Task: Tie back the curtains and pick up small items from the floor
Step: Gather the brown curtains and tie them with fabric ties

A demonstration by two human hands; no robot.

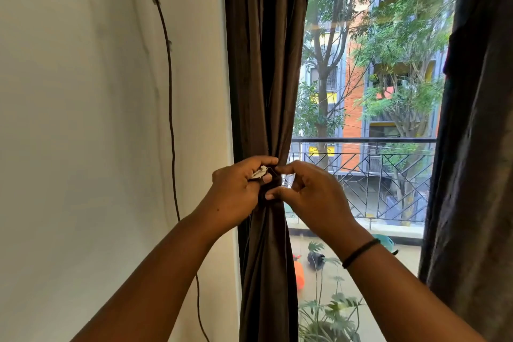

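The vertically hanging left curtain (266, 78) is cinched at its waist, the tie-back (273, 179) pinched shut between left hand (238, 191) and right hand (311, 194).

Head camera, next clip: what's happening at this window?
A person is tying back the brown curtain at the left side of the window. The fabric is already gathered into a tight bunch at the middle. The left hand pinches a small white piece against the bunch, while the right hand works at the tie from the other side. The dark curtain on the right hangs loose, not tied. No floor indoors shows here.
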